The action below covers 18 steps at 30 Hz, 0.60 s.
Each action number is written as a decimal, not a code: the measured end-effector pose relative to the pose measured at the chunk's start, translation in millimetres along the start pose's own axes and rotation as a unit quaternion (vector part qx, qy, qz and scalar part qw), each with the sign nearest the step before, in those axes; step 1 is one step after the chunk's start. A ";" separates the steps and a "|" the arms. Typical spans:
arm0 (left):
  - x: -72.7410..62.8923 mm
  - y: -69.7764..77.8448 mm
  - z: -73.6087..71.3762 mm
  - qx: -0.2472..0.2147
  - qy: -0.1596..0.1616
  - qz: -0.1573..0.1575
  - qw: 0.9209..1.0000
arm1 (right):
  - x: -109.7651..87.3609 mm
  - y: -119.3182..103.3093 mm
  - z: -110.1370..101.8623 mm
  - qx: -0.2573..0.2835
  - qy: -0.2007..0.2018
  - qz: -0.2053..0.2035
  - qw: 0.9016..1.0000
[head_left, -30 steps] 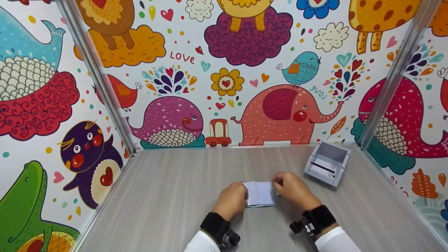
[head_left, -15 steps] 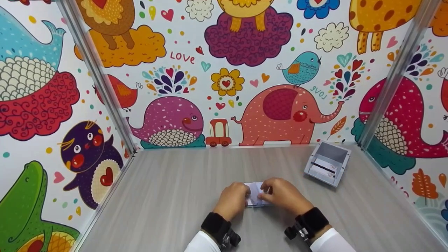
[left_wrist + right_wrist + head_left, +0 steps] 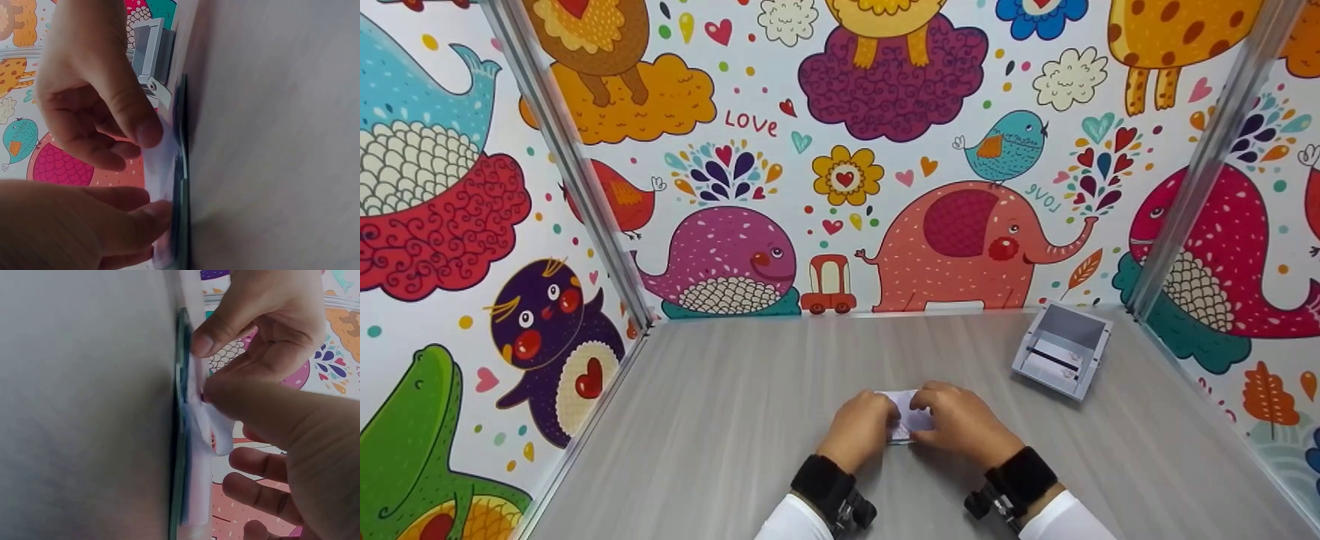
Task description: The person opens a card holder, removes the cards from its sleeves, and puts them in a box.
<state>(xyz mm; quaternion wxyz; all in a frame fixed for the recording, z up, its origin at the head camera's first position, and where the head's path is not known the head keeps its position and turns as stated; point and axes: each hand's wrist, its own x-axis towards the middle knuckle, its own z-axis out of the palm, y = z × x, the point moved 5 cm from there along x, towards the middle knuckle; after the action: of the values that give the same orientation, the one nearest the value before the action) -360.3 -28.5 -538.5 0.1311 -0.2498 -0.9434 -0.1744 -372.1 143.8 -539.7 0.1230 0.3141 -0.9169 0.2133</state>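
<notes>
A small booklet (image 3: 901, 437) with whitish pages and a dark teal cover lies open on the table before me. My left hand (image 3: 859, 426) grips its left side, with the thumb on the pages in the right wrist view. Over the middle, my right hand (image 3: 966, 420) holds a pale page (image 3: 219, 430) that curves up off the right half. The thumb of that hand touches the page, while its other fingers are bent and spread apart. From the head camera, both hands cover much of the booklet.
A grey open-topped box (image 3: 1061, 351) stands at the back right, with a white panel and a dark strip inside. Behind the wood-grain table (image 3: 735, 420) rise cartoon-printed walls (image 3: 840, 225) with metal corner posts.
My right hand has moved left from the booklet's right edge to its middle, lifting a page on the way. My left hand has hardly moved.
</notes>
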 end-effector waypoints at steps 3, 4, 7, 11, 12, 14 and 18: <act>0.6 -0.1 1.1 -0.002 -0.002 0.004 1.000 | -0.6 -2.1 0.5 -0.022 0.009 -0.019 1.000; 0.8 -0.1 1.1 -0.002 -0.002 0.004 1.000 | -0.6 -2.8 0.6 -0.025 0.009 -0.025 0.999; 1.1 -0.3 1.6 -0.005 -0.005 0.001 1.000 | -0.4 -4.0 0.9 -0.030 0.001 -0.039 0.999; 1.2 -0.2 1.5 -0.008 -0.008 -0.002 1.000 | 0.0 -5.2 0.8 -0.030 -0.012 -0.053 0.998; 0.8 -0.1 1.5 -0.008 -0.009 -0.003 1.000 | 0.0 -5.3 0.5 -0.027 -0.011 -0.054 0.998; 0.1 0.0 1.6 -0.003 -0.009 -0.004 1.000 | 0.0 -5.8 -0.6 -0.021 -0.006 -0.055 0.998; -1.3 0.3 1.9 0.016 -0.013 -0.006 1.000 | 0.3 -5.0 -2.7 -0.011 0.010 -0.029 0.999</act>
<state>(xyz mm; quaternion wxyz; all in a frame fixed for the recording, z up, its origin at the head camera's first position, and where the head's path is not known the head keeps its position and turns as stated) -359.3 -28.0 -540.5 0.1219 -0.2440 -0.9492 -0.1569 -369.0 141.4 -535.7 0.1415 0.3375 -0.9082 0.2030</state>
